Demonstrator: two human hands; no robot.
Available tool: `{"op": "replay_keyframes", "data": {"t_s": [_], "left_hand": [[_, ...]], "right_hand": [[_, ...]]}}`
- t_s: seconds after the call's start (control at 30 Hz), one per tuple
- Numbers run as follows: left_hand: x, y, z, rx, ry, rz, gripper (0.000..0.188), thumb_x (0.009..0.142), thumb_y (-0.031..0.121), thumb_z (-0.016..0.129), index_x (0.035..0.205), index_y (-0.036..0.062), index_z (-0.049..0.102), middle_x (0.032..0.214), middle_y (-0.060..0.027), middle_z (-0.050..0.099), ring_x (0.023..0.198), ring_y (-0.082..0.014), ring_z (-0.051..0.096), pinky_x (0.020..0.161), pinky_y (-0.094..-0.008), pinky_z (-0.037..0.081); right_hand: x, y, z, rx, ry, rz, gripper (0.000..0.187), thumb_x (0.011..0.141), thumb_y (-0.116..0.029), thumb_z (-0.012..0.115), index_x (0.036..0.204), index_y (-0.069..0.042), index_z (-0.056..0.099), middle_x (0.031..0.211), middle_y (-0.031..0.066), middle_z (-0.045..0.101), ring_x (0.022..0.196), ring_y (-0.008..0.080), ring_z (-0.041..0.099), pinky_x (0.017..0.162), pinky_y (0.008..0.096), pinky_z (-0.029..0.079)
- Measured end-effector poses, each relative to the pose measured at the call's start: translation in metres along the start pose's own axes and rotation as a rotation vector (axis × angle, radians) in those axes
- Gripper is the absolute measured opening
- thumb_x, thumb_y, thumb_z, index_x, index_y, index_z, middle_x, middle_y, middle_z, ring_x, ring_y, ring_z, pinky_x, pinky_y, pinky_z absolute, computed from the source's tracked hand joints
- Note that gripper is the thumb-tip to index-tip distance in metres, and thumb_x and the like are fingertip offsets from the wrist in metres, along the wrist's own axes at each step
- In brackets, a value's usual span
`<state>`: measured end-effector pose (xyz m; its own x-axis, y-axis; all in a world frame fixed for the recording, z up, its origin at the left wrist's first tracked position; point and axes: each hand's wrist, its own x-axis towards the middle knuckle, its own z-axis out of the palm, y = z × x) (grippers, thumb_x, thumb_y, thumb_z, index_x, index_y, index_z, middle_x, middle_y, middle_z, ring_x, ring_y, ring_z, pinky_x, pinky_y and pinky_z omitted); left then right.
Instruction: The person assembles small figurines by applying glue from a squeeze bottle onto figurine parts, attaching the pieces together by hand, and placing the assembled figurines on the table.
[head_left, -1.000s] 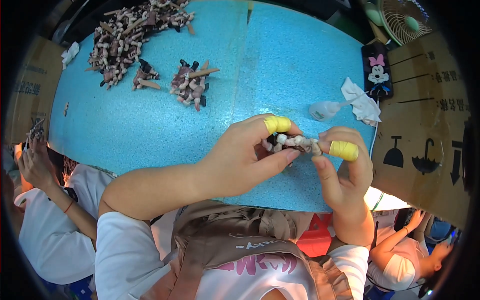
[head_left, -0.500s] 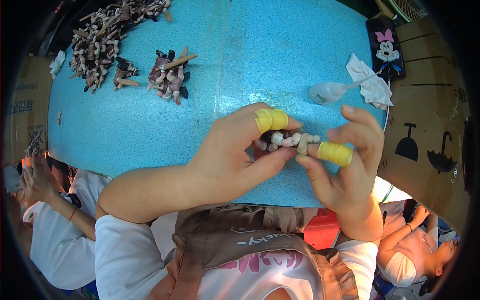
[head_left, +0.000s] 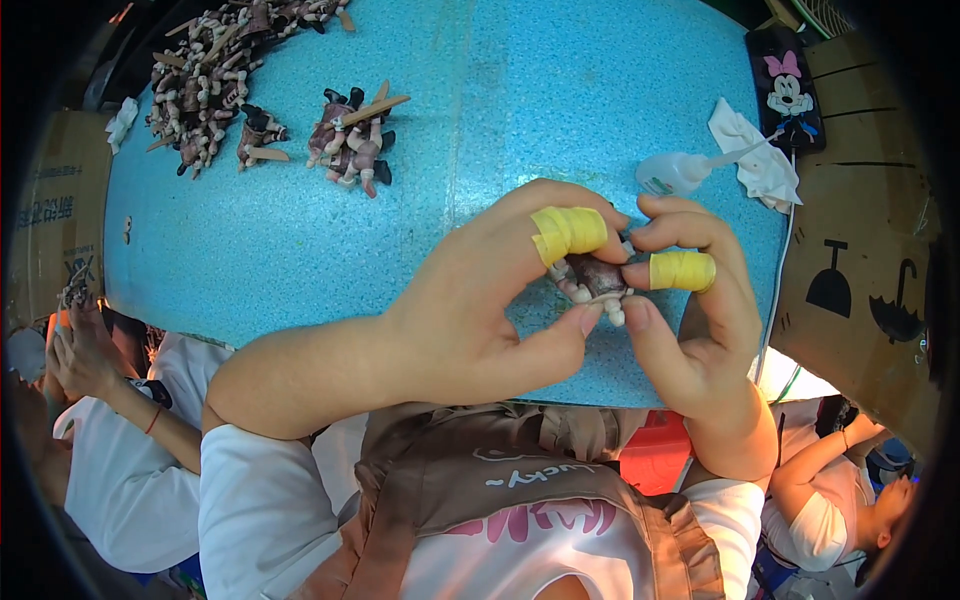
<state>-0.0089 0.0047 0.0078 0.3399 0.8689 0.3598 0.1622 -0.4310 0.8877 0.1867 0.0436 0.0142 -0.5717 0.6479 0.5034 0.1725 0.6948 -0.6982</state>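
Observation:
Between both hands, above the blue tabletop point(head_left: 400, 240), is a small brown and cream figurine point(head_left: 600, 278). My left hand point(head_left: 490, 290) pinches it from the left between thumb and index finger, with yellow tape round the index finger. My right hand point(head_left: 700, 310) grips it from the right, its index finger also taped yellow and its thumb near a small cream limb. Fingers cover part of the figurine. Beyond the hands lie a small group of figurines point(head_left: 350, 140) with tan blade-like pieces and one lone figurine point(head_left: 258, 137).
A large figurine heap point(head_left: 205, 90) fills the far left. At the right are a translucent squeeze bottle point(head_left: 672, 174) with a long nozzle, white tissue point(head_left: 745, 150), a black cartoon-mouse case point(head_left: 787, 95) and a cardboard box point(head_left: 870, 200). Other people point(head_left: 125, 420) sit on both sides.
The figurine has been turned, so its brown body now shows between my fingers. My right thumb and fingers have closed in on it. The whole view has shifted slightly.

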Motion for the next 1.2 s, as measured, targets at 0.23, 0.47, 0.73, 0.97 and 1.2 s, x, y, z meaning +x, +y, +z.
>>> {"op": "replay_keyframes", "data": {"t_s": [0.23, 0.47, 0.73, 0.97, 1.2], "left_hand": [[0.001, -0.002, 0.007, 0.097, 0.087, 0.05, 0.036, 0.064, -0.002, 0.059, 0.099, 0.0008, 0.053, 0.106, -0.0174, 0.054, 0.086, -0.0259, 0.059, 0.072, -0.0327, 0.049], [-0.001, -0.007, 0.01, 0.029, 0.093, -0.06, 0.033, 0.072, -0.001, 0.057, 0.104, 0.0008, 0.051, 0.105, -0.0144, 0.056, 0.08, -0.0214, 0.061, 0.068, -0.0297, 0.05], [0.001, 0.012, -0.004, -0.773, 0.001, -0.678, 0.048, 0.089, 0.019, 0.053, 0.129, 0.0032, 0.033, 0.105, -0.0142, 0.057, 0.079, -0.0174, 0.061, 0.061, -0.0265, 0.051], [0.0, 0.02, -0.002, -0.777, 0.003, -0.638, 0.063, 0.079, 0.005, 0.065, 0.13, 0.0043, 0.03, 0.112, -0.0172, 0.055, 0.092, -0.0195, 0.06, 0.072, -0.027, 0.052], [-0.001, 0.02, -0.005, -0.673, 0.017, -0.627, 0.065, 0.074, -0.001, 0.069, 0.127, 0.0037, 0.032, 0.114, -0.0175, 0.055, 0.101, -0.0233, 0.058, 0.085, -0.0327, 0.049]], "right_hand": [[-0.001, -0.003, 0.005, -0.056, 0.003, 0.062, 0.023, 0.061, 0.0, 0.068, 0.082, -0.002, 0.059, 0.091, 0.0132, 0.058, 0.09, 0.031, 0.058, 0.079, 0.038, 0.043], [-0.005, 0.006, 0.006, -0.088, 0.016, 0.075, 0.028, 0.062, -0.005, 0.072, 0.087, -0.004, 0.059, 0.094, 0.0111, 0.06, 0.089, 0.0274, 0.059, 0.077, 0.0354, 0.043], [0.0, 0.001, -0.002, -0.135, -0.116, 0.065, 0.06, 0.064, -0.018, 0.075, 0.114, 0.003, 0.051, 0.112, 0.0164, 0.05, 0.101, 0.0265, 0.05, 0.089, 0.0358, 0.038], [0.0, 0.004, -0.007, 0.146, -0.091, 0.141, 0.056, 0.061, -0.015, 0.078, 0.11, -0.001, 0.052, 0.101, 0.013, 0.05, 0.092, 0.0257, 0.051, 0.081, 0.0329, 0.04], [0.0, 0.006, 0.0, 0.248, -0.05, 0.134, 0.058, 0.062, -0.019, 0.078, 0.11, 0.001, 0.052, 0.102, 0.0133, 0.051, 0.091, 0.0255, 0.051, 0.08, 0.0327, 0.04]]}}
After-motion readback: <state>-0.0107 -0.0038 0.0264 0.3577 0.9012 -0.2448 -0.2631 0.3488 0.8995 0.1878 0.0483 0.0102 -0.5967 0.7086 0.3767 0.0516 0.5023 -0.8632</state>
